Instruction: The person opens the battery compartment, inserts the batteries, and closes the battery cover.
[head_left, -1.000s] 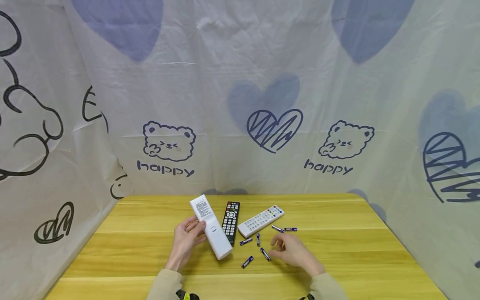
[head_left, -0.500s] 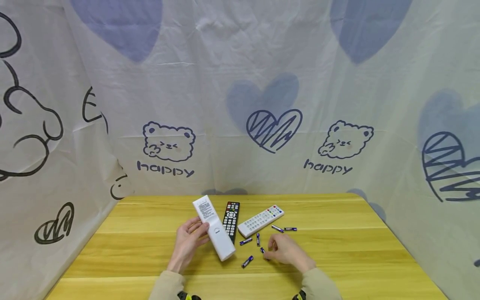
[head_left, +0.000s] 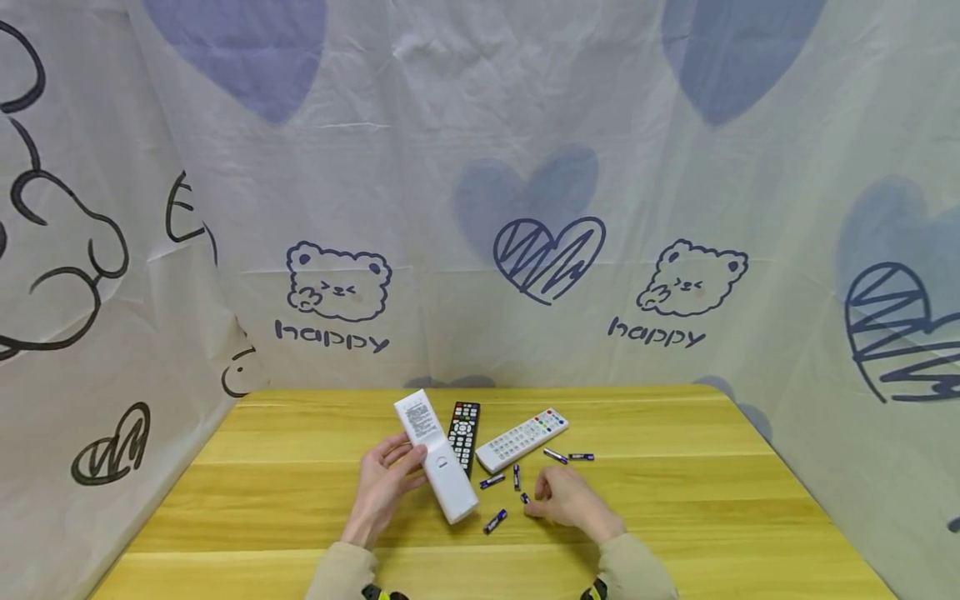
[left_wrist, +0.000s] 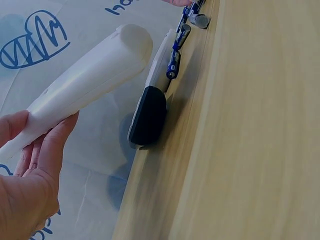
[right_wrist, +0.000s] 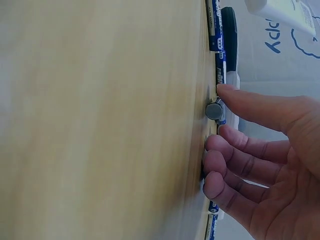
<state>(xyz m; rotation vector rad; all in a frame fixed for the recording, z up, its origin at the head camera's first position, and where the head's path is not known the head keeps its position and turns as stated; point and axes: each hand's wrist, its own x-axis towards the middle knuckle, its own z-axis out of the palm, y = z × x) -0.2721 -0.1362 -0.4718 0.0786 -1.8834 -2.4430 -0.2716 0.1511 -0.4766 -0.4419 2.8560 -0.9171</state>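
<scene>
- Head: left hand (head_left: 382, 483) grips a white remote (head_left: 437, 458), back up, partly over a black remote (head_left: 463, 432); right hand (head_left: 568, 498) is at 1 battery (head_left: 525, 498) on the surface (head_left: 262, 500) (5 other batteries (head_left: 495, 522) lie nearby).
- Left wrist: white remote tilts above the surface.
- Right wrist: battery's end lies between thumb (right_wrist: 265, 107) and fingers (right_wrist: 245, 164); whether they pinch it, I cannot tell.

White remote (head_left: 445, 472), blue-and-white batteries (head_left: 495, 522), blue-hearted pale backdrop (head_left: 442, 333)
</scene>
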